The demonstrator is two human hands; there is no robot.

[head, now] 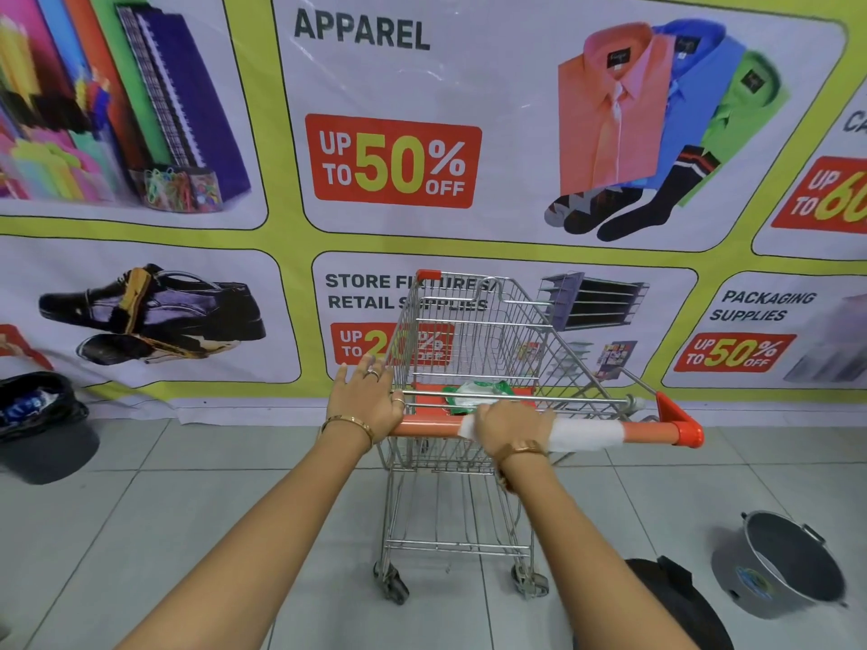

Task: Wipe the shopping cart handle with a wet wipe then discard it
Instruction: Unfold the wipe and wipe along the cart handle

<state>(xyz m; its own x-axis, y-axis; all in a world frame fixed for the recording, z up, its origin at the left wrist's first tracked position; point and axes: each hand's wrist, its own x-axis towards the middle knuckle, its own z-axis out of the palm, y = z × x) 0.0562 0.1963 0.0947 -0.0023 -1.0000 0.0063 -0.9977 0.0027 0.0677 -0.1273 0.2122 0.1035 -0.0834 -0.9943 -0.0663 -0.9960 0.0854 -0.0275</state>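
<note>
A metal shopping cart (pixel 474 330) stands in front of me with an orange handle (pixel 650 431) across its near end. My left hand (pixel 363 401) rests on the left end of the handle, fingers spread over the basket's corner. My right hand (pixel 509 426) presses a white wet wipe (pixel 586 433) onto the middle of the handle. The wipe is spread along the bar on both sides of that hand. A green and white wipes pack (pixel 474 394) lies in the cart's child seat, just behind the handle.
A bin lined with a black bag (pixel 40 415) stands on the floor at the left. A grey metal bucket (pixel 779 562) sits on the tiles at the lower right, and a black bag (pixel 675 607) lies near it. A printed sale banner (pixel 389 161) covers the wall behind the cart.
</note>
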